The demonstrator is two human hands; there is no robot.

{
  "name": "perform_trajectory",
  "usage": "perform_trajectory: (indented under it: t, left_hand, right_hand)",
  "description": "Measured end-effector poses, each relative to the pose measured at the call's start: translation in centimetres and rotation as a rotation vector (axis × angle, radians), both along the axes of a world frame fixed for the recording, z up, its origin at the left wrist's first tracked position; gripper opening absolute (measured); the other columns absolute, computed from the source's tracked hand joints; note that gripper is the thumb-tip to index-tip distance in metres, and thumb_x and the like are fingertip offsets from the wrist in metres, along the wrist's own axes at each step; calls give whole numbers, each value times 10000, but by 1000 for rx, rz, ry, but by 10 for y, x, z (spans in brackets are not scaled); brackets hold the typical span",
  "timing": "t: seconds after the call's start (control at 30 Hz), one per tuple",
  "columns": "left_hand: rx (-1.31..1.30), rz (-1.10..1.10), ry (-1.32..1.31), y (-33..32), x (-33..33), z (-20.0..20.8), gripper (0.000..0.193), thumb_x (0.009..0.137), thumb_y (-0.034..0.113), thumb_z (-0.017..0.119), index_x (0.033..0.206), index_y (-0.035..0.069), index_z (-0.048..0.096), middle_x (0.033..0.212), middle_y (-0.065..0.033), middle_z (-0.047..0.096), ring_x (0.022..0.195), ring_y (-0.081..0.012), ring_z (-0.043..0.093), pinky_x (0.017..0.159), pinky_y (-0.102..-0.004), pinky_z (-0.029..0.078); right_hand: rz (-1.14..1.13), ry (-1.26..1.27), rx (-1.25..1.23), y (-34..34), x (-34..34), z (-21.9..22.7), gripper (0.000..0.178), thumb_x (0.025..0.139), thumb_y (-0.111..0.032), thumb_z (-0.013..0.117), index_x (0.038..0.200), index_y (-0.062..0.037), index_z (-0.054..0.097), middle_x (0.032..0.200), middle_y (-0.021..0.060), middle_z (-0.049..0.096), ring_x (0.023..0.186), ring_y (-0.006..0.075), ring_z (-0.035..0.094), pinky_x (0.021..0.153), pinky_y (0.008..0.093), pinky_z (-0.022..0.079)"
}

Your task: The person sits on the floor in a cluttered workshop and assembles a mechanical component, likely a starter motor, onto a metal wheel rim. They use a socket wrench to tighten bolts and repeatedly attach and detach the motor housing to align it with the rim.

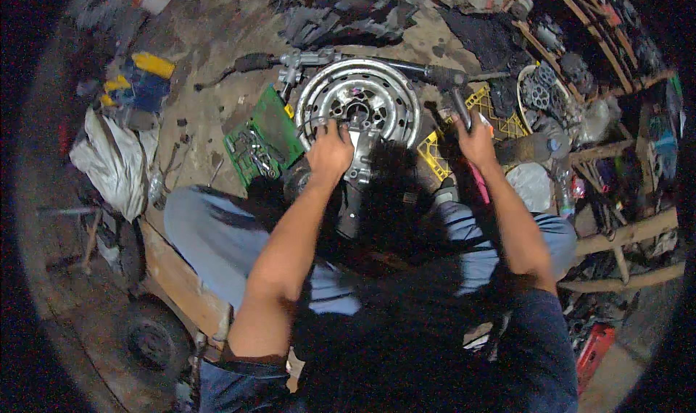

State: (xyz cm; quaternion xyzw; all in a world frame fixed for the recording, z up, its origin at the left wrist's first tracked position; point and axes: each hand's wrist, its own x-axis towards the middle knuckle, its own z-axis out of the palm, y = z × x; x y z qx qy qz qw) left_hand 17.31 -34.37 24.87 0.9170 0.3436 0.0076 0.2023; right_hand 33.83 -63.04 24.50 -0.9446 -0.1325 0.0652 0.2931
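My left hand (331, 152) is closed around the top of a grey metal housing (359, 156), its fingers bent over the upper end. The housing leans against the near part of a silver steel wheel rim (412, 105) lying flat on the floor. To the right, my right hand (476, 145) is raised and grips a dark metal bar (461, 109). A pink strip (479, 185) shows below that hand; whether it joins the bar I cannot tell. Dark shadow hides the lower part of the housing between my legs.
Behind the rim lies a long steering rack (391, 65). A green tool case (268, 127) with sockets sits left, a yellow crate (433, 154) right. A bowl of gears (540, 87), a bottle (554, 145) and wooden shelving (616, 239) stand farther right. White sacking (112, 163) lies left.
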Motion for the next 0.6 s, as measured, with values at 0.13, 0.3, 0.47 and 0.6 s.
perform_trajectory:
  t: [0.13,0.3,0.47,0.6]
  left_hand:
    - [-4,-32,-91,12,-5,-4,385,987,395,449,1191,87,556,1097,-292,617,926,-478,660,800,-587,520]
    - [237,127,-550,11,-4,-41,319,892,268,604,1094,22,577,871,-233,643,682,-423,674,600,-523,555]
    - [-11,101,-379,8,-3,-32,320,892,220,573,1111,-12,552,912,-241,647,779,-439,673,661,-524,554]
    - [-182,118,-357,13,-1,-42,373,882,129,552,1203,-55,516,1042,-326,610,880,-477,646,723,-542,537]
  right_hand:
    - [400,-18,-47,22,10,82,536,976,-342,563,1370,11,475,1154,337,614,1094,477,598,956,496,474]
    - [820,-59,-449,53,-20,148,522,954,-313,581,1444,-199,441,1029,276,665,909,474,645,816,537,525]
    - [903,-32,-657,79,-46,164,548,928,-340,607,1446,-338,428,1001,237,677,855,456,656,762,552,543]
    - [822,-77,-659,100,-68,163,573,923,-322,615,1457,-370,410,977,239,676,866,424,672,765,535,552]
